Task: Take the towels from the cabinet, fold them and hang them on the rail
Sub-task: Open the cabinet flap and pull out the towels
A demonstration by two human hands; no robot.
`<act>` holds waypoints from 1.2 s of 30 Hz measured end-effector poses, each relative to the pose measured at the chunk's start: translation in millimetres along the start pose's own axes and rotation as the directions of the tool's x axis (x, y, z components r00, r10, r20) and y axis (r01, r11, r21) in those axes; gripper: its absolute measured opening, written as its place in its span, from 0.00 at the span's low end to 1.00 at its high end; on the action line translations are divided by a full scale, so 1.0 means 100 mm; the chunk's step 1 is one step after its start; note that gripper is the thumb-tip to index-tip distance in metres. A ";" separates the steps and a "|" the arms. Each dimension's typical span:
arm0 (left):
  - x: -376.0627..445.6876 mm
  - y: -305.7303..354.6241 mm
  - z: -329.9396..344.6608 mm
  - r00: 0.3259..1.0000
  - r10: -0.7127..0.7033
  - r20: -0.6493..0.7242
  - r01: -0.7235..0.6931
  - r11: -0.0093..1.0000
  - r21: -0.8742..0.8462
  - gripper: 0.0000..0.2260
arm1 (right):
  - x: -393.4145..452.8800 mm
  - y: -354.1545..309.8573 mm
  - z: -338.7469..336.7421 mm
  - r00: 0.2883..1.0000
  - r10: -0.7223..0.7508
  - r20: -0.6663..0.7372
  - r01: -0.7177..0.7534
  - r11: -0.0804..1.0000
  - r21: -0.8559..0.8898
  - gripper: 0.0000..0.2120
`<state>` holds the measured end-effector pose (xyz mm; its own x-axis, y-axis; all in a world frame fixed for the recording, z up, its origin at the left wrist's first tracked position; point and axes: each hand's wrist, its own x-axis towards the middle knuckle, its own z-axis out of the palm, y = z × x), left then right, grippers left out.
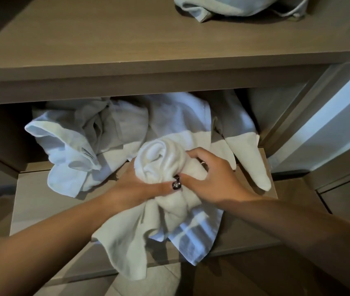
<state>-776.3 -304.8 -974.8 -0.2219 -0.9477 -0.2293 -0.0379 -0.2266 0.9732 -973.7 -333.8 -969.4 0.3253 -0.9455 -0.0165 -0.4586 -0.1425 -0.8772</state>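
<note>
A white towel is bunched into a roll at the front of the lower cabinet shelf, and its loose end hangs over the shelf edge. My left hand grips the roll from the left and below. My right hand grips it from the right, fingers curled into the cloth. More crumpled white towels lie behind on the same shelf, and one corner droops at the right. Another towel sits on the upper shelf at the back right.
The upper shelf board juts out above the lower compartment. The cabinet's side panel stands at the right, with a pale wall or door beyond it. Tiled floor shows below the shelf edge.
</note>
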 end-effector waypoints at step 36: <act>0.18 -0.17 -0.39 0.854 0.013 -0.521 0.233 0.885 0.404 0.25 | -0.03 -0.84 -0.98 0.877 -0.241 0.416 0.260 0.965 0.012 0.08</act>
<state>-741.4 -326.9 -995.9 0.3175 -0.9289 -0.1907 -0.4785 -0.3305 0.8135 -1017.1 -347.2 -849.0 0.7398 -0.6728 -0.0023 -0.3485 -0.3803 -0.8567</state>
